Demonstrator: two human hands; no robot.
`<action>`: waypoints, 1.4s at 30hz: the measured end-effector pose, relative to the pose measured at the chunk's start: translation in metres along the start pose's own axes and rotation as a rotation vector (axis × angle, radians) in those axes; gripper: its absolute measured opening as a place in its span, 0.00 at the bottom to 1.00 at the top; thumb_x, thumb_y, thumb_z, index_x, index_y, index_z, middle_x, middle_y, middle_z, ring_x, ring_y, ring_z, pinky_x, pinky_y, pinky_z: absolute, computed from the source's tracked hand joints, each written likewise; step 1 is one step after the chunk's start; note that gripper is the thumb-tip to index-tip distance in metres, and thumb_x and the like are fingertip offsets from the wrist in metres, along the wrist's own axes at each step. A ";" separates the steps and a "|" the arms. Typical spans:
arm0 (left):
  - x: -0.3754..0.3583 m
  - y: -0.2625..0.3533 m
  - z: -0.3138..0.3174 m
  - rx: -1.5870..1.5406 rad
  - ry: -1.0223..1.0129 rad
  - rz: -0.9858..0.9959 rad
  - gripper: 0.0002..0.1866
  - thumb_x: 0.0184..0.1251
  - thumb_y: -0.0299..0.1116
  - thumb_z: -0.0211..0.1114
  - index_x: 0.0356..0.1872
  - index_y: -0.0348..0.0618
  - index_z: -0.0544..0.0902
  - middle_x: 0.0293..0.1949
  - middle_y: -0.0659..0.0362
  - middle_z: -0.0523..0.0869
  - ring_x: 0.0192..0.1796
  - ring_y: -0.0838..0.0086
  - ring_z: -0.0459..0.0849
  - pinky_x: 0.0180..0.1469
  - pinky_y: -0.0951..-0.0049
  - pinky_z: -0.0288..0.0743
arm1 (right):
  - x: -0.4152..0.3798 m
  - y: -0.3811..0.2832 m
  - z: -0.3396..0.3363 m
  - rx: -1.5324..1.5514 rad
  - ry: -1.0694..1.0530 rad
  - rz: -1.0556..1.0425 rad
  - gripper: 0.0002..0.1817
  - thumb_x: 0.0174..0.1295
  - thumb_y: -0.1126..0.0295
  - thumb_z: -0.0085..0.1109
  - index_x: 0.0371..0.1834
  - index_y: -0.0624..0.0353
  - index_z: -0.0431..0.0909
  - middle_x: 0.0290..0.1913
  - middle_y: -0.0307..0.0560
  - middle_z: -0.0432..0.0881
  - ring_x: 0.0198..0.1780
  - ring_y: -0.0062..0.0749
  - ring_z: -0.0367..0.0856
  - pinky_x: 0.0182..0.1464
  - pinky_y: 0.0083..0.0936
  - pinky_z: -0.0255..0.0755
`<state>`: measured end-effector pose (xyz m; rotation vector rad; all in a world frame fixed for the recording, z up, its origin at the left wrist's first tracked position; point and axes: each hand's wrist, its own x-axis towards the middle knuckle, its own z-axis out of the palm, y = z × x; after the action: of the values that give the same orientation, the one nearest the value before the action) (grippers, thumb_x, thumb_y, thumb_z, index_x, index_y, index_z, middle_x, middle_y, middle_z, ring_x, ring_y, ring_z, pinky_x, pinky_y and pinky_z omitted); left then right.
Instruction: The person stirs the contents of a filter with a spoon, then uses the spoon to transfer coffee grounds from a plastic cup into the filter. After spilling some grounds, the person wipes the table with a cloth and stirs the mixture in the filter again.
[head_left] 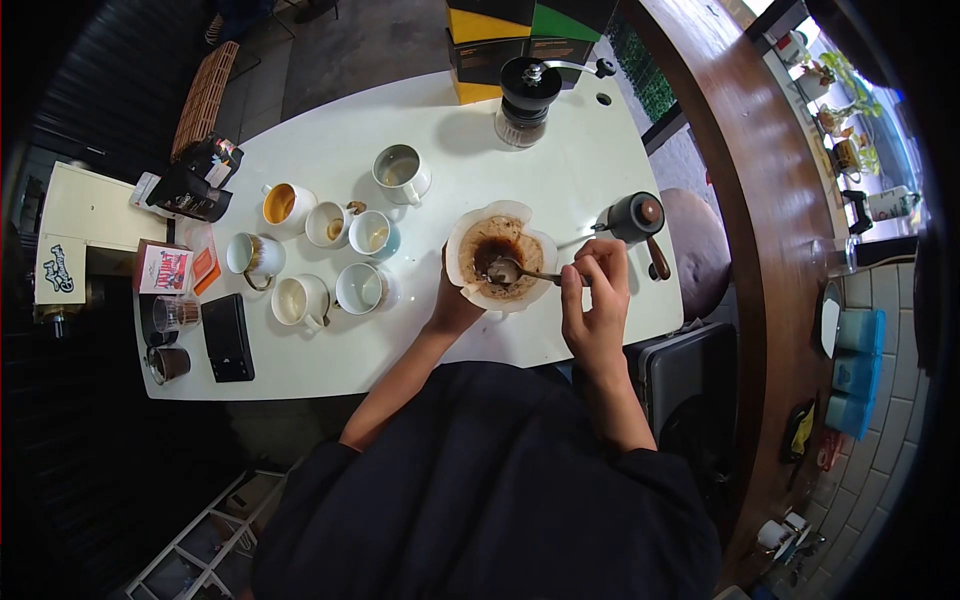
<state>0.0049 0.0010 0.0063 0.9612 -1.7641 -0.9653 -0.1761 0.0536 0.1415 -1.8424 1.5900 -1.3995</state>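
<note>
Near the table's front edge is a paper coffee filter (462, 235), its wavy rim open upward and wet brown coffee grounds at its centre. My left hand (459, 308) is wrapped round the left side of the dripper under the filter; its fingers are mostly hidden. Between the fingertips of my right hand (597, 305) is the handle of a metal spoon (535, 274). The spoon's bowl lies in the grounds inside the filter. To the right stands a dark gooseneck kettle (630, 222) with a wooden lid knob and handle.
Several cups stand left of the filter, among them a large mug (402, 175) and one with orange-brown liquid (283, 204). A hand coffee grinder (527, 100) is at the back. Farther left lie a black scale (229, 338), a glass of grounds (168, 364) and coffee bags (190, 193).
</note>
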 end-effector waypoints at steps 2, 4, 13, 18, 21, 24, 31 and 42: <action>-0.002 -0.009 0.003 0.024 0.042 0.030 0.42 0.52 0.30 0.82 0.66 0.36 0.67 0.60 0.50 0.78 0.61 0.63 0.81 0.63 0.63 0.76 | 0.001 0.003 0.001 -0.053 0.009 -0.025 0.06 0.66 0.80 0.60 0.32 0.68 0.74 0.44 0.51 0.70 0.39 0.36 0.73 0.38 0.31 0.72; -0.004 -0.015 0.006 -0.004 0.047 0.001 0.44 0.51 0.31 0.83 0.67 0.36 0.65 0.61 0.50 0.77 0.61 0.63 0.80 0.63 0.63 0.76 | 0.002 -0.001 -0.002 -0.039 0.020 -0.033 0.06 0.66 0.80 0.60 0.32 0.68 0.74 0.44 0.51 0.70 0.39 0.36 0.74 0.37 0.30 0.72; -0.009 -0.016 0.007 -0.061 0.056 -0.074 0.48 0.50 0.31 0.84 0.69 0.36 0.61 0.62 0.50 0.75 0.63 0.63 0.79 0.65 0.63 0.75 | -0.001 -0.005 0.005 0.064 -0.001 -0.058 0.05 0.65 0.79 0.61 0.33 0.68 0.75 0.45 0.51 0.70 0.38 0.34 0.73 0.37 0.26 0.73; -0.007 -0.025 0.008 -0.034 0.034 -0.047 0.49 0.50 0.32 0.84 0.69 0.36 0.61 0.62 0.50 0.75 0.63 0.63 0.79 0.65 0.63 0.75 | -0.002 0.003 0.011 0.000 -0.005 -0.031 0.05 0.63 0.78 0.63 0.32 0.66 0.76 0.43 0.51 0.70 0.38 0.35 0.72 0.39 0.30 0.70; -0.007 -0.028 0.010 -0.179 0.012 -0.091 0.49 0.49 0.32 0.84 0.69 0.36 0.61 0.62 0.50 0.74 0.63 0.63 0.78 0.65 0.63 0.75 | 0.000 0.001 0.005 0.011 0.006 -0.018 0.06 0.64 0.77 0.63 0.32 0.66 0.76 0.43 0.50 0.70 0.37 0.33 0.71 0.39 0.29 0.69; -0.008 -0.026 0.010 -0.184 0.037 -0.109 0.48 0.49 0.32 0.84 0.69 0.36 0.62 0.63 0.50 0.74 0.64 0.63 0.78 0.66 0.63 0.74 | 0.002 0.004 -0.001 0.065 0.029 -0.008 0.07 0.65 0.75 0.62 0.31 0.66 0.75 0.42 0.48 0.69 0.37 0.30 0.70 0.38 0.27 0.68; -0.008 -0.030 0.011 -0.079 0.033 -0.094 0.50 0.49 0.34 0.84 0.70 0.37 0.60 0.64 0.50 0.72 0.67 0.62 0.75 0.70 0.62 0.70 | 0.009 0.008 -0.008 0.147 0.079 -0.010 0.11 0.69 0.72 0.60 0.31 0.68 0.74 0.43 0.48 0.68 0.38 0.30 0.70 0.39 0.26 0.66; -0.005 -0.020 0.008 -0.170 0.041 -0.138 0.43 0.51 0.34 0.83 0.68 0.39 0.68 0.64 0.52 0.73 0.67 0.60 0.73 0.72 0.60 0.65 | 0.018 0.009 0.004 -0.041 -0.019 -0.105 0.06 0.64 0.77 0.64 0.32 0.68 0.78 0.42 0.50 0.70 0.38 0.35 0.73 0.40 0.30 0.71</action>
<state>0.0035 -0.0003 -0.0154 0.9957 -1.5701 -1.1548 -0.1795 0.0331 0.1407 -1.9835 1.5434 -1.3984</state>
